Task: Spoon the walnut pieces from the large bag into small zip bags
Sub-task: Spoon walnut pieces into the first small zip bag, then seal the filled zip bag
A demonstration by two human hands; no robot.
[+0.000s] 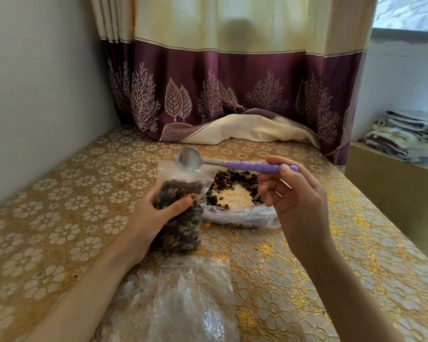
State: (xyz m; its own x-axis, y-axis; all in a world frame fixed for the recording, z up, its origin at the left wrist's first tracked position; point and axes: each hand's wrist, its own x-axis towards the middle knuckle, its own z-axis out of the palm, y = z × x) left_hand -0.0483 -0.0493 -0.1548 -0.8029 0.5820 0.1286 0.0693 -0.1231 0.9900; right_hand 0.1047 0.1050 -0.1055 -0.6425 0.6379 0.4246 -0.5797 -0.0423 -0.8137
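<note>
Head view: left hand [156, 218] wrapped round small bag [181, 213], holding it upright on bench [59, 218], mouth open upward. Right hand [294, 193] pinching purple handle of spoon [232, 164] near its far end, bowl tipped over the bag's mouth and looking empty. Both grips clenched on their things, then: left on the bag, right on the spoon.

Judged as the tail of a tipping step, a scoop seemingly just emptied. Small bag packed to well above half, clear band left under the zip. Next calls for either one more dip into big bag [237, 208] just behind, or setting the spoon down and pressing the zip shut; hard to tell which.

Walnuts [232, 181] dark brown, lumpy, mixed with paler bits, ringed round a bare patch in the big bag's middle, so not much left. Big bag thin, crinkled, rolled down at the rim. Spoon bowl dull metal, handle beaded plastic. Empty bags [190, 304] glossy and limp at near edge. Bench cover slick, gold floral print.
</note>
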